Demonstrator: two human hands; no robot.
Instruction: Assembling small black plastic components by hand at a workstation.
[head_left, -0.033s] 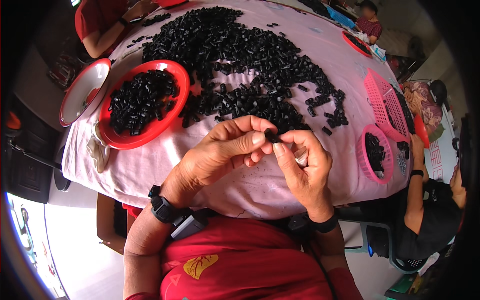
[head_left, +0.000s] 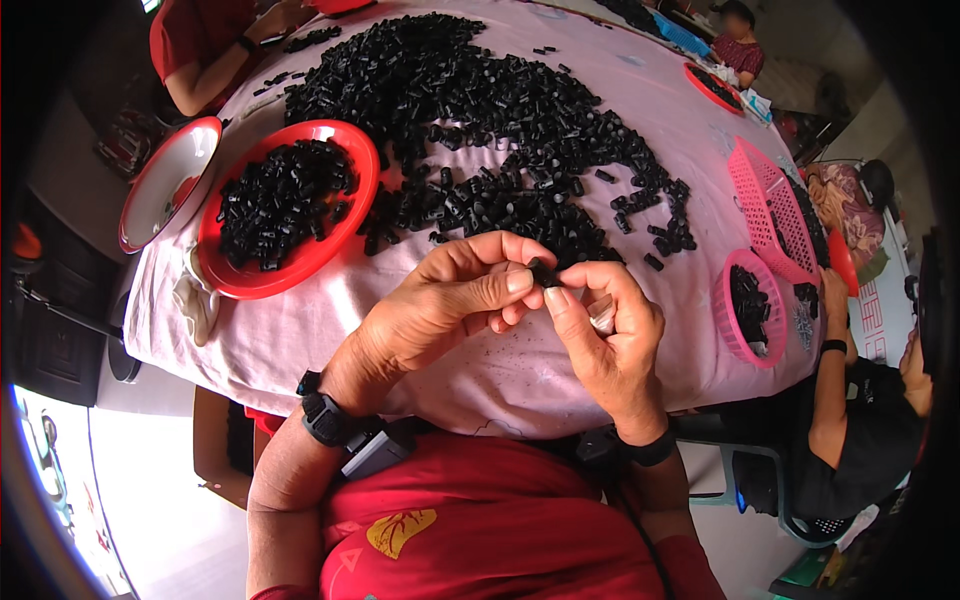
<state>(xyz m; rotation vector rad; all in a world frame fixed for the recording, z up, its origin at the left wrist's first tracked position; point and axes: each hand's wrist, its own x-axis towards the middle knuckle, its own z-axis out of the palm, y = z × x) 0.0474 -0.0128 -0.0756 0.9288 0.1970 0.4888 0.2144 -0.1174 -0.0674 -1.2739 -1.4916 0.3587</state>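
Observation:
A small black cylindrical piece (head_left: 541, 272) is pinched between both my hands, above the near edge of the pink cloth. My left hand (head_left: 445, 300) grips it between thumb and forefinger, with the other fingers curled beneath. From the other side, the thumb and forefinger of my right hand (head_left: 610, 335) close on the same piece. A pale, whitish thing (head_left: 602, 313) shows in the curl of my right hand; its kind is unclear. Just beyond my fingers lies a large spread heap of similar black pieces (head_left: 470, 110).
Left of the heap, a red basin (head_left: 365, 165) holds many black pieces, beside a white red-rimmed basin (head_left: 150, 185). A pink round basket (head_left: 733, 335) and a pink rectangular basket (head_left: 755, 195) stand on the right. Other people sit around the pink-covered table (head_left: 300, 320), one at right in black (head_left: 865, 420).
My left thumb has shifted very slightly on the black piece, which is turned a little. All else looks the same.

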